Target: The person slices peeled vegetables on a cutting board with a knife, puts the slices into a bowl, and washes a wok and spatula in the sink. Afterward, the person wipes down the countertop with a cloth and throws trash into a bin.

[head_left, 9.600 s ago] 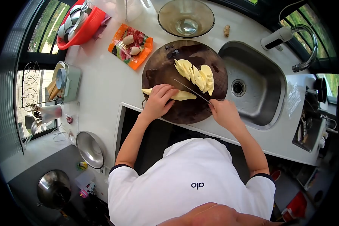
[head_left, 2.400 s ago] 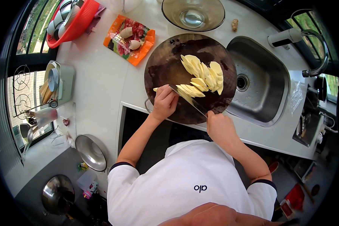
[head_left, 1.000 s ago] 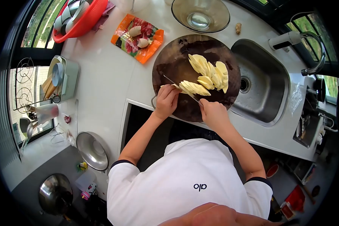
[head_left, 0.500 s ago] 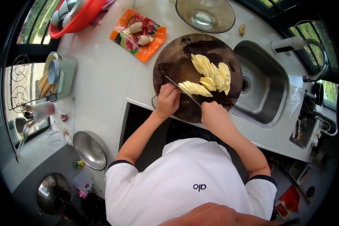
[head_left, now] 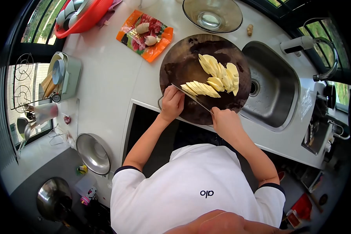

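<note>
**Slicing on the round board**

The right hand (head_left: 225,121) grips the knife (head_left: 192,97), blade lying across the dark cutting board (head_left: 179,66). The left hand (head_left: 172,102), fingers curled, presses on the board beside the blade. Pale slices (head_left: 216,77) lie fanned just beyond, near the sink (head_left: 275,91)

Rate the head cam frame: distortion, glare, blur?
Head view: strong fisheye with a black vignette, counter edges bowing. Daylight from the windows throws glare on the glass bowl and sink. Centre is sharp: potato slices, cutting board, and knife in the right hand read clearly, left hand too. The rim smears.
</note>
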The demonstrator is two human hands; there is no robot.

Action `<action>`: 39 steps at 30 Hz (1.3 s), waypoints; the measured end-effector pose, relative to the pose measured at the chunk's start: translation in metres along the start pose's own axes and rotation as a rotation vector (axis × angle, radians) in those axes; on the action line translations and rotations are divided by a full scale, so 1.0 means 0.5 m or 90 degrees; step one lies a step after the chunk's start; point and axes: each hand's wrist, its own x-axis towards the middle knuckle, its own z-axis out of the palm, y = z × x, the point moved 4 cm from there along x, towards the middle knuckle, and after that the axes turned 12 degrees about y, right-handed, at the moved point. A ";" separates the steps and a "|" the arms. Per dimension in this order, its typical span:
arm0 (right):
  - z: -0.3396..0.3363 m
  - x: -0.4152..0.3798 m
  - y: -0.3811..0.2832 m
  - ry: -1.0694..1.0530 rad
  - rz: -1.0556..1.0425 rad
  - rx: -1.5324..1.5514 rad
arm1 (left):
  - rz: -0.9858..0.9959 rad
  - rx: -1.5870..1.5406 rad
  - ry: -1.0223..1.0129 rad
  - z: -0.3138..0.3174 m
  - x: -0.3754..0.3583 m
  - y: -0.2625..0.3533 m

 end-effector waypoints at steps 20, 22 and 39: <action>0.066 0.093 -0.005 0.086 -0.016 0.158 | 0.008 -0.013 0.007 -0.007 -0.001 -0.013; 0.041 0.071 -0.012 0.076 -0.013 0.140 | -0.030 -0.015 0.014 -0.011 -0.005 -0.017; 0.078 0.117 -0.045 -0.039 -0.013 0.064 | -0.048 0.003 0.039 -0.008 -0.012 -0.021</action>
